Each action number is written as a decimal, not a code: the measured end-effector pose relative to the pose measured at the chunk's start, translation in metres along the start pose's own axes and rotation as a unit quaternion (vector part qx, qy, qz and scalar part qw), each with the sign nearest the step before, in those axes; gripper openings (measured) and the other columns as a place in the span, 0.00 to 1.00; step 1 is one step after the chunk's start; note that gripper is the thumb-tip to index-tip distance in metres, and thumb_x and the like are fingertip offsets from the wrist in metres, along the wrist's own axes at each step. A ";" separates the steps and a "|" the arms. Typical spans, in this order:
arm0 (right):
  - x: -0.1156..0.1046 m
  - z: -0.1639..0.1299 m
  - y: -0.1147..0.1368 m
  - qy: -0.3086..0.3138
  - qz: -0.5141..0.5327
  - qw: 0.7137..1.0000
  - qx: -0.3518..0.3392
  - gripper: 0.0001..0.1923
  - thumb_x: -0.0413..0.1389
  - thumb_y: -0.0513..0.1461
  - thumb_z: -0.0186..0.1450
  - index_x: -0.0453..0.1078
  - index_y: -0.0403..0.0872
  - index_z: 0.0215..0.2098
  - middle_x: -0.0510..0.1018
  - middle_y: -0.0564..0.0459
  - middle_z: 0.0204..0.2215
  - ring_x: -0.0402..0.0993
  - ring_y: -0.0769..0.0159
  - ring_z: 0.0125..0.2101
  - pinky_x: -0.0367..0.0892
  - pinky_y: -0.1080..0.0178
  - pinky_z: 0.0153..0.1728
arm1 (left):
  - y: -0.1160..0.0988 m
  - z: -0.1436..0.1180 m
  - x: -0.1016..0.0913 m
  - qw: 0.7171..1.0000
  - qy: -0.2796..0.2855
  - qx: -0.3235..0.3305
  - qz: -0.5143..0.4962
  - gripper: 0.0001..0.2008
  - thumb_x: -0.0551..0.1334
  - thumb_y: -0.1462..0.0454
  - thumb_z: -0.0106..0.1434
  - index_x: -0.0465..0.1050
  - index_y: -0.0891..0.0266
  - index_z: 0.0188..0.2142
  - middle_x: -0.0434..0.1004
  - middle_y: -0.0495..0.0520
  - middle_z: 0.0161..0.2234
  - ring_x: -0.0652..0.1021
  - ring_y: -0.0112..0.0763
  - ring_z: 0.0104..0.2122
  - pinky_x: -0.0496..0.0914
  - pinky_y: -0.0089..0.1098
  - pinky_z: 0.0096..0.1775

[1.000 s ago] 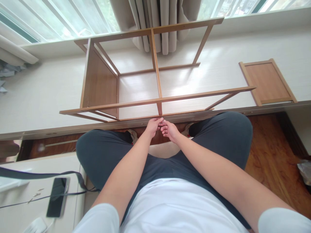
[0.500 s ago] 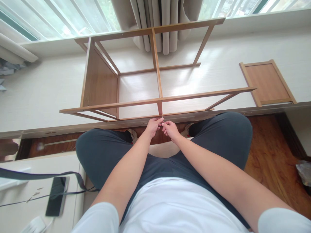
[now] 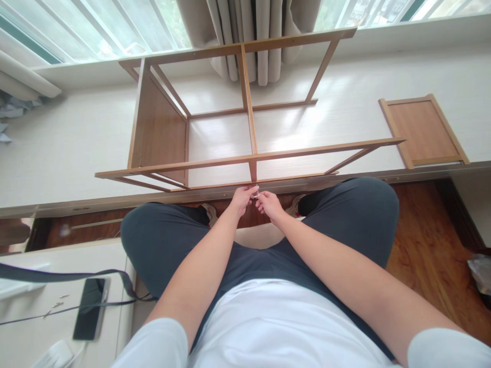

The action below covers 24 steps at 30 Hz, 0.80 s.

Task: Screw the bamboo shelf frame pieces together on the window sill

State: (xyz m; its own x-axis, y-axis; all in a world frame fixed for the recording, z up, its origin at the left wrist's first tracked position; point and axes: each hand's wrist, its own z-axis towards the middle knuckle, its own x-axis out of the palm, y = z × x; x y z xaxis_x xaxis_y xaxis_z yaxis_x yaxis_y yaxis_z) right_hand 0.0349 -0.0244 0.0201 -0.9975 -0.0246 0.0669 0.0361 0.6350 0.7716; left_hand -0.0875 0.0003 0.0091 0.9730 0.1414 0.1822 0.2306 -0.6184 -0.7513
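Note:
A wooden shelf frame (image 3: 249, 117) lies on its side on the white platform (image 3: 57, 148) in front of me. My left hand (image 3: 241, 198) and my right hand (image 3: 268, 204) meet at the foot of the frame's middle post, at the platform's front edge. The fingertips of both hands pinch a tiny metallic part (image 3: 255, 194) between them; it is too small to identify. My knees in dark trousers spread to either side below the hands.
A loose wooden panel (image 3: 424, 130) lies on the platform at the right. Curtains (image 3: 253, 25) hang behind the frame. On a white surface at lower left lie a phone (image 3: 90, 308), a dark strap (image 3: 57, 277) and a few small screws (image 3: 56, 305).
My hands stay at the base of the middle post. The fingertips have closed together slightly around the small part. The frame has not moved.

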 end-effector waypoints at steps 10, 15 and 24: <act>0.000 -0.001 0.003 0.032 0.050 0.997 0.047 0.05 0.54 0.39 0.64 0.67 0.45 0.32 0.72 0.59 0.17 0.62 0.75 0.14 0.56 0.73 0.15 | 0.000 0.000 -0.002 1.000 0.018 -0.001 -0.002 0.15 0.72 0.57 0.50 0.81 0.65 0.34 0.73 0.52 0.25 0.68 0.22 0.23 0.58 0.24 0.23; 0.000 -0.002 0.004 0.036 0.052 0.997 0.053 0.06 0.54 0.39 0.64 0.67 0.46 0.31 0.71 0.59 0.17 0.62 0.75 0.14 0.57 0.73 0.15 | 0.000 0.000 -0.002 1.000 0.011 -0.002 0.004 0.15 0.73 0.58 0.49 0.80 0.65 0.33 0.75 0.53 0.26 0.68 0.23 0.23 0.58 0.24 0.24; 0.002 -0.003 0.003 0.028 0.034 0.999 0.029 0.07 0.56 0.42 0.64 0.66 0.46 0.33 0.72 0.59 0.18 0.62 0.75 0.14 0.55 0.73 0.14 | 0.000 0.000 -0.001 1.000 0.006 -0.004 0.005 0.16 0.73 0.57 0.49 0.80 0.65 0.34 0.75 0.52 0.26 0.70 0.23 0.24 0.58 0.24 0.24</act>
State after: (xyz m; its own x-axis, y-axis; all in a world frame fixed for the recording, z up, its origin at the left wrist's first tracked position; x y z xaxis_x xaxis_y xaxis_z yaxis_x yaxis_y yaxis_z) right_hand 0.0335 -0.0249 0.0242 -0.9878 -0.0227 0.1541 0.0977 0.6804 0.7263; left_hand -0.0886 -0.0002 0.0091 0.9753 0.1258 0.1814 0.2199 -0.6256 -0.7485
